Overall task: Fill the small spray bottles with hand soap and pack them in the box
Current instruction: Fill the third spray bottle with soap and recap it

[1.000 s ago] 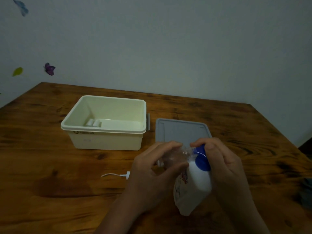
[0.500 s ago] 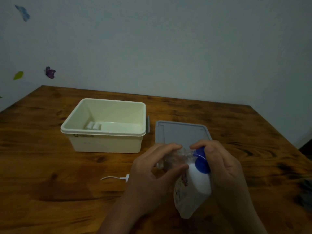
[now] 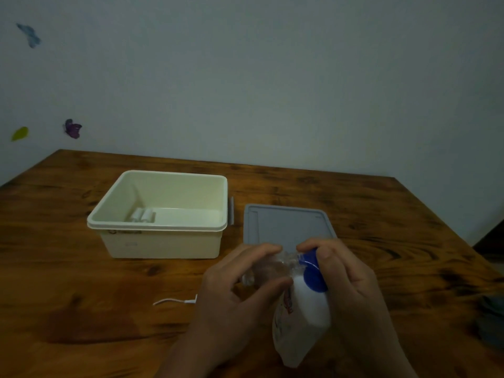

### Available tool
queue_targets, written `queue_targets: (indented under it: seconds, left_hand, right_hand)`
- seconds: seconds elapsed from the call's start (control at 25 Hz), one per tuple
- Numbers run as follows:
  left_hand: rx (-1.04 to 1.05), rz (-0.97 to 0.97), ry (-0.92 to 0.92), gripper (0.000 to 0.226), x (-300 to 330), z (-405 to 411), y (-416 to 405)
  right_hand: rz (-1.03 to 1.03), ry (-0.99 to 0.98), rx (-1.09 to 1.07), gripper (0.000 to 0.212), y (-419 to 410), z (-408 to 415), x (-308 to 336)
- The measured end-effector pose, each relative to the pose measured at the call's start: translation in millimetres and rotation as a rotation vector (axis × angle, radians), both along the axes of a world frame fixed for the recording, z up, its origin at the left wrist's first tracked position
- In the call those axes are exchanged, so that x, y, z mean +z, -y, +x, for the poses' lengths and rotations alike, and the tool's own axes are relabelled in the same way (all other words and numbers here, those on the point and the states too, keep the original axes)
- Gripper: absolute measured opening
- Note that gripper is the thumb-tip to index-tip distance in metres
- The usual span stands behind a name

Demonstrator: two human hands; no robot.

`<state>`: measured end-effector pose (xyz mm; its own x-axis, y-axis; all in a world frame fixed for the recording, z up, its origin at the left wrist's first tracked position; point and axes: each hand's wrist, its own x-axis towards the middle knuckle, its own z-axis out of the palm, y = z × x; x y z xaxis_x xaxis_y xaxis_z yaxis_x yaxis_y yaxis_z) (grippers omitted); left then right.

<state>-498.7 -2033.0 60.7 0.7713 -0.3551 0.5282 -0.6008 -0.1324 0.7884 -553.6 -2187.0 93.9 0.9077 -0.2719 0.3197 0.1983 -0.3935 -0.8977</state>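
My left hand [image 3: 234,296] grips a small clear spray bottle [image 3: 270,268], held tilted with its mouth toward the right. My right hand [image 3: 351,282] holds a white hand soap pouch [image 3: 302,323] by its top, its blue spout [image 3: 312,271] against the bottle's mouth. The cream box [image 3: 161,227] stands open at the left. Small white-capped bottles [image 3: 143,215] lie inside it at the left. Whether soap flows is not visible.
The grey lid [image 3: 286,222] lies flat on the wooden table [image 3: 81,296], right of the box and just beyond my hands. A white cable [image 3: 174,300] lies left of my left hand. A dark object [image 3: 491,323] sits at the right edge.
Both hands hold the bottle and pouch together much as before. The view has tilted up slightly, so everything sits a little lower in frame.
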Motion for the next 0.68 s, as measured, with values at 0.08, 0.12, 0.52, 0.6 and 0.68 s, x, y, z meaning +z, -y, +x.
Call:
queue_targets:
  seconds: [0.08,0.12,0.52,0.6,0.68]
  left_hand:
    - [0.003,-0.013,-0.013,0.04,-0.5,-0.5,0.6]
    - [0.005,-0.01,-0.014,0.04,-0.1,-1.3,0.9]
    - [0.004,-0.001,-0.014,0.04,1.6,-1.5,0.0]
    - [0.01,0.0,-0.027,0.041,0.2,-1.4,0.5]
    - [0.017,0.003,-0.012,0.041,-0.4,-1.9,1.8]
  right_hand:
    - [-0.012,-0.009,0.003,0.033,0.4,-0.3,-0.7]
    - [-0.011,-0.007,-0.001,0.033,0.3,-1.3,-0.8]
    - [0.038,-0.003,-0.003,0.031,-1.4,-0.8,-1.0]
    - [0.02,-0.013,-0.004,0.026,-0.9,0.1,-2.1]
    - [0.01,-0.014,-0.003,0.027,-0.5,-0.7,-1.1]
